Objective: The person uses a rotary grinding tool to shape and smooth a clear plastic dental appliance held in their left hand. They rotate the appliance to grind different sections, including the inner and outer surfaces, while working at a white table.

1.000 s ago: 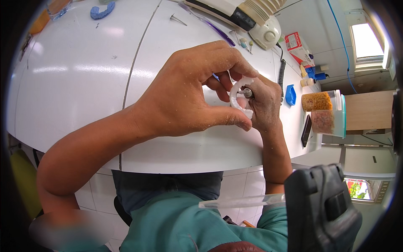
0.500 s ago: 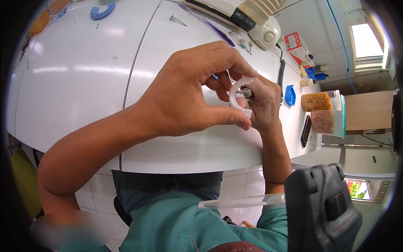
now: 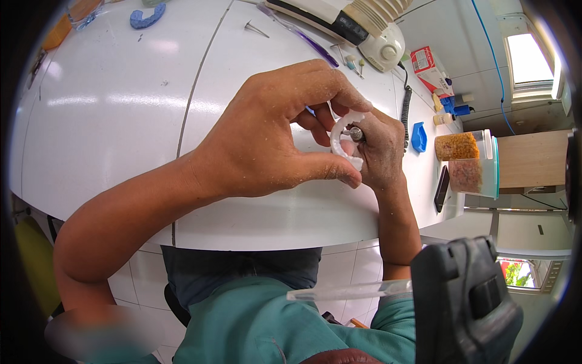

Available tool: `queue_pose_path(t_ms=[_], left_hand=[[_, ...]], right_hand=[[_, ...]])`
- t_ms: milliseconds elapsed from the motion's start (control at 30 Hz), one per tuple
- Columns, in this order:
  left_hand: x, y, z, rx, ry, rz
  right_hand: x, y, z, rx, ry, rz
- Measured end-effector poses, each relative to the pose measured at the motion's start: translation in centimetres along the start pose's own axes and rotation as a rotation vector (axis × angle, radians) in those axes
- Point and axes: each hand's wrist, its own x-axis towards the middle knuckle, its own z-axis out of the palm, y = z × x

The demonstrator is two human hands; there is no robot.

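Above the white table (image 3: 133,139), my left hand (image 3: 260,133) pinches a whitish, horseshoe-shaped dental appliance (image 3: 335,141) between its thumb and fingers. The arch's open side faces my right hand (image 3: 386,151), which is curled close beside it. From the right fist sticks the metal nose of a rotary handpiece (image 3: 356,134), pointing into the inside of the arch. Most of the handpiece is hidden by the fingers, and whether its tip touches the appliance cannot be made out. Pale dust coats both hands, most heavily the right.
A blue dental arch mould (image 3: 147,18) lies far left. Toward the back are a metal pin (image 3: 256,29), a purple-handled tool (image 3: 309,44), small rotary bits (image 3: 353,64) and a white machine (image 3: 383,50) with a ribbed hose. Rightward sit a blue tray (image 3: 419,138) and plastic tubs (image 3: 467,176).
The appliance has shifted and turned very slightly in my left fingers, against the handpiece's nose. Both hands stay in nearly the same place.
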Motion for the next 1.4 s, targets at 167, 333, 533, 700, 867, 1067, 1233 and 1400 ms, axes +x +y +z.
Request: queue_pose_path(t_ms=[167,333,533,700,867,1067,1233,1400], left_hand=[[0.01,-0.06,-0.12,0.002,-0.009,0.008],[0.19,0.08,-0.09,0.007,-0.008,0.043],[0.17,0.14,-0.19,-0.003,-0.025,0.053],[0.14,0.15,-0.20,-0.002,-0.032,0.059],[0.19,0.11,-0.23,0.025,-0.021,0.084],[0.13,0.10,-0.23,0.029,-0.020,0.075],[0.22,0.18,-0.48,0.099,0.000,0.093],[0.15,0.18,-0.53,0.118,-0.004,0.110]], right_hand=[[-0.01,0.15,0.07,-0.020,0.008,-0.011],[-0.13,0.40,-0.10,-0.001,0.027,-0.003],[-0.04,0.38,-0.08,0.002,0.038,-0.028],[-0.03,0.41,-0.19,-0.004,0.043,-0.044],[-0.03,0.37,-0.45,-0.030,0.029,-0.019],[0.06,0.43,-0.41,-0.042,0.039,-0.019],[0.01,0.87,-0.76,-0.095,0.037,-0.004],[0.19,0.70,-0.23,-0.085,0.091,-0.033]])
